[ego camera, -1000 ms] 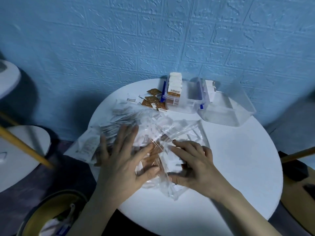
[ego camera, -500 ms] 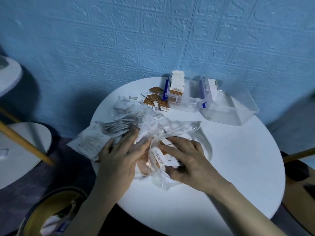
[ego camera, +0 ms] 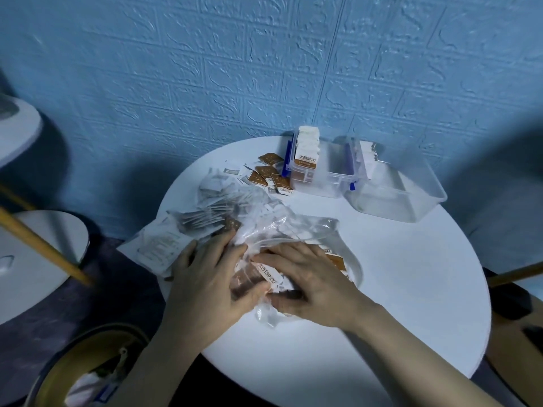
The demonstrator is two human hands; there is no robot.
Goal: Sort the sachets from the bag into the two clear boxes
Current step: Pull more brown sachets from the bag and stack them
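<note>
upright sachets (ego camera: 307, 154) in left box (ego camera: 318, 177)

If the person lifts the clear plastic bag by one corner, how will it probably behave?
The clear plastic bag looks thin and crumpled, so it would likely sag rather than hold shape. Its mouth seems open beside the right hand, so sachets may slide out. The film looks glossy, perhaps slippery.
</note>
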